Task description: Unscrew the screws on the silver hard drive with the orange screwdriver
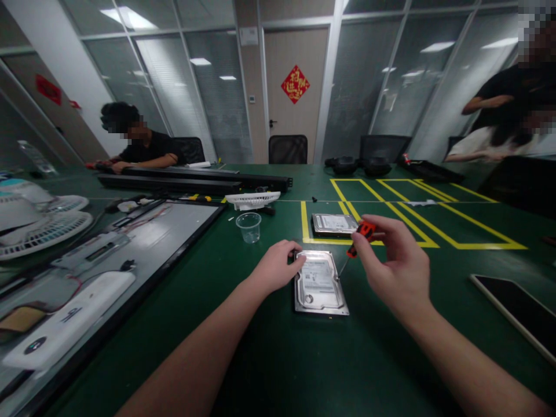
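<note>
A silver hard drive (320, 289) lies flat on the green table in front of me, label side up. My left hand (280, 266) grips its far left corner, thumb on the top face and fingers curled at the edge. Between the thumb and fingers of my right hand (397, 263) is a red and black screwdriver (351, 250). It slants down to the left, its tip at the drive's right edge; whether it sits in a screw is too small to tell. Just beyond lies a second hard drive (334, 223).
A clear plastic cup (249, 227) and a white vented part (252, 200) stand left of the drives. Further left is a large panel (174, 231) bearing a white power strip (72, 318). A phone (516, 313) lies at right. People sit and stand around the table.
</note>
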The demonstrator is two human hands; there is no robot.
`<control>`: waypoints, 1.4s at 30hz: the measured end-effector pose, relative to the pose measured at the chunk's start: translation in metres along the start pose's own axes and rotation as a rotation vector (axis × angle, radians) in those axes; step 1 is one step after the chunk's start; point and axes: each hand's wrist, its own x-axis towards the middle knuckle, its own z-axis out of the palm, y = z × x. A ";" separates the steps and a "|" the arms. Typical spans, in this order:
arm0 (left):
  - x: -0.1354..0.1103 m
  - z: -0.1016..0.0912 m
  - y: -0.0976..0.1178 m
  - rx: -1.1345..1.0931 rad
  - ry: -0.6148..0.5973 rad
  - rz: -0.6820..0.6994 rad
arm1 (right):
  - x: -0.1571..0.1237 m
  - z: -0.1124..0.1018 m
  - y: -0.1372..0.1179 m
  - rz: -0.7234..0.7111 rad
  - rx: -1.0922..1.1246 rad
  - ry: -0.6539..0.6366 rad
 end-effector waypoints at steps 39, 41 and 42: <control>-0.001 0.000 0.000 0.006 -0.005 -0.010 | 0.000 -0.001 0.004 0.002 0.012 0.020; -0.001 0.000 0.000 0.005 -0.007 -0.011 | 0.001 -0.001 0.003 0.004 -0.007 0.017; -0.001 0.000 0.000 0.004 -0.008 -0.011 | 0.001 0.000 0.002 0.012 0.001 0.011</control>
